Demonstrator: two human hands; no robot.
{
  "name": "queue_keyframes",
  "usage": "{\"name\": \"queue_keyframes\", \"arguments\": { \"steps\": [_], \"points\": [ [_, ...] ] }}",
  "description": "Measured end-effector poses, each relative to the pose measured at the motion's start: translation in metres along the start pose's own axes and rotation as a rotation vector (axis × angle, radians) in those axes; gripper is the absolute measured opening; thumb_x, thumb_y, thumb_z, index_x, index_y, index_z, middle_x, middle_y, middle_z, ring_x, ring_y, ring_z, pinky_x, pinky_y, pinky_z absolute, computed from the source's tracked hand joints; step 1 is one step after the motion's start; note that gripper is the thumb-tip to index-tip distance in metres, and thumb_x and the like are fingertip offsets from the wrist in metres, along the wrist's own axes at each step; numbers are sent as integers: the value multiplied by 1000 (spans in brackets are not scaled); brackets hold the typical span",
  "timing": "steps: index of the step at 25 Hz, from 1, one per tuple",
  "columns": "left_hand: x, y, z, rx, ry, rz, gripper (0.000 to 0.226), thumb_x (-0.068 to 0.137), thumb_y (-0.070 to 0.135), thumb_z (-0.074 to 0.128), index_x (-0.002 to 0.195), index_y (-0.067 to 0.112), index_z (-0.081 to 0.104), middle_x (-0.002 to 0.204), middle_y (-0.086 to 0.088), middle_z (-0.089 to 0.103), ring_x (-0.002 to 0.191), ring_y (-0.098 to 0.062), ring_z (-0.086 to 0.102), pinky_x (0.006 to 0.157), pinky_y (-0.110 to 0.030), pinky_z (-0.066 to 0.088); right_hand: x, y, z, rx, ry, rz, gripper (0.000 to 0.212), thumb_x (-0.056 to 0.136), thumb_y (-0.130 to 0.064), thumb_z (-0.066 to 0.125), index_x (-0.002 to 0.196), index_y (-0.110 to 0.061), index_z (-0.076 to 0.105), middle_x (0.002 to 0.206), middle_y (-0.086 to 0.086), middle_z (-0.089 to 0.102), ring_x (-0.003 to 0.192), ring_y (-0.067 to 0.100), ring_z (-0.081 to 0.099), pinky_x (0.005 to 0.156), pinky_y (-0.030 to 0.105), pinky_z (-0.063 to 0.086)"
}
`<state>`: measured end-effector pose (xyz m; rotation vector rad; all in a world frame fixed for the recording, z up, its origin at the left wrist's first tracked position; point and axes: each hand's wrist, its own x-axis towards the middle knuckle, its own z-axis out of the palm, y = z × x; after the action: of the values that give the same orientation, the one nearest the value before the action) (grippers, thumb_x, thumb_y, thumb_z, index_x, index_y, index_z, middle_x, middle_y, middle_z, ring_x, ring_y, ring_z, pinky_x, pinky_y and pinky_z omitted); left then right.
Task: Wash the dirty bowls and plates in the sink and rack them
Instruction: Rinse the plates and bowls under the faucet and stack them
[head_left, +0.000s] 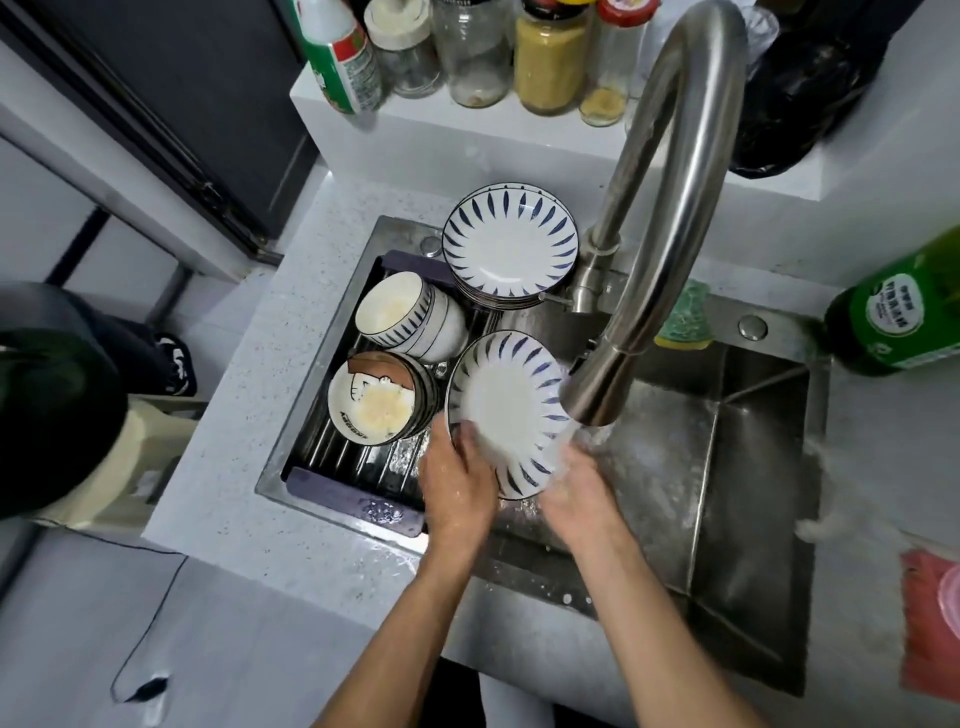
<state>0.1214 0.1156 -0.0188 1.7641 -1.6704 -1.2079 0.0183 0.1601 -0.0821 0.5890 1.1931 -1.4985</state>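
Steel faucet (670, 208) overhangs the plate (506, 410) both hands (457, 486) (579, 491) grip, bowls (374, 400) alongside.

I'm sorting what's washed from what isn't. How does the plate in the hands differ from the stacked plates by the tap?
The held plate is tilted under running water, gripped by the left hand and right hand; the stacked plates lie flat, untouched, at the sink's back edge. The held plate is single; the others are piled. Both share a white face with blue rim strokes.
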Motion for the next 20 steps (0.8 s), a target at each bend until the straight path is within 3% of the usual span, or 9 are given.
{"name": "queue_keyframes", "arguments": {
  "steps": [2, 4, 6, 8, 9, 11, 13, 17, 20],
  "points": [
    [3, 4, -16, 110, 160, 210, 39, 96, -1, 50, 135, 4, 51, 115, 1, 52, 105, -10, 49, 90, 0, 35, -3, -7, 11, 34, -39, 11, 24, 100, -18, 45, 115, -8, 61, 128, 23, 60, 105, 23, 62, 107, 45, 42],
    [16, 20, -31, 102, 209, 284, 47, 95, -2, 51, 140, 10, 47, 119, -9, 48, 101, -9, 47, 94, -4, 40, -5, -16, 14, 16, 0, -9, 34, 105, -22, 36, 127, -7, 56, 116, 10, 70, 111, 19, 61, 106, 37, 43],
    [41, 43, -35, -1, 218, 167, 45, 102, 15, 47, 147, 12, 40, 137, -17, 43, 115, -10, 43, 108, -22, 36, -8, -19, 17, -77, 8, -32, 40, 104, -24, 37, 136, -5, 51, 115, 5, 72, 116, 20, 61, 111, 37, 40],
    [73, 69, -29, -118, 218, 48, 48, 105, 27, 43, 149, 10, 34, 148, -11, 42, 130, -12, 39, 119, -36, 22, -8, -19, 22, -74, 37, -4, 43, 105, -27, 35, 139, -3, 48, 117, 8, 71, 116, 22, 62, 107, 37, 44],
    [95, 83, -23, -176, 211, -4, 49, 104, 25, 44, 149, 9, 33, 146, -7, 45, 133, -15, 40, 119, -32, 20, -6, -21, 24, -73, 62, 9, 45, 106, -28, 32, 139, -2, 47, 119, 10, 70, 116, 24, 62, 105, 37, 46],
    [130, 105, -9, -233, 214, -106, 44, 102, 14, 49, 143, 4, 37, 133, -2, 52, 123, -15, 48, 99, -12, 28, -5, -24, 20, -3, 69, 40, 45, 106, -23, 26, 140, 0, 44, 118, 15, 69, 116, 29, 61, 104, 41, 47],
    [156, 111, 12, -265, 193, -184, 39, 98, 7, 52, 137, 3, 43, 129, -7, 58, 114, -18, 57, 87, -11, 36, -7, -25, 15, 58, 74, 60, 42, 103, -13, 28, 138, 1, 45, 116, 19, 68, 110, 30, 64, 94, 42, 51],
    [178, 101, 41, -243, 173, -277, 51, 94, 6, 55, 143, 9, 41, 137, -12, 58, 122, -28, 58, 107, -32, 43, -5, -27, 2, 139, 93, 55, 33, 98, -2, 32, 122, 3, 54, 102, 20, 73, 102, 32, 68, 92, 43, 52],
    [194, 94, 47, -204, 231, -279, 51, 95, 11, 54, 143, 7, 36, 137, -17, 56, 122, -33, 57, 106, -39, 45, 1, -25, -3, 132, 81, 58, 35, 104, -14, 29, 120, -2, 57, 103, 17, 74, 98, 30, 70, 92, 43, 52]
  ]
}}
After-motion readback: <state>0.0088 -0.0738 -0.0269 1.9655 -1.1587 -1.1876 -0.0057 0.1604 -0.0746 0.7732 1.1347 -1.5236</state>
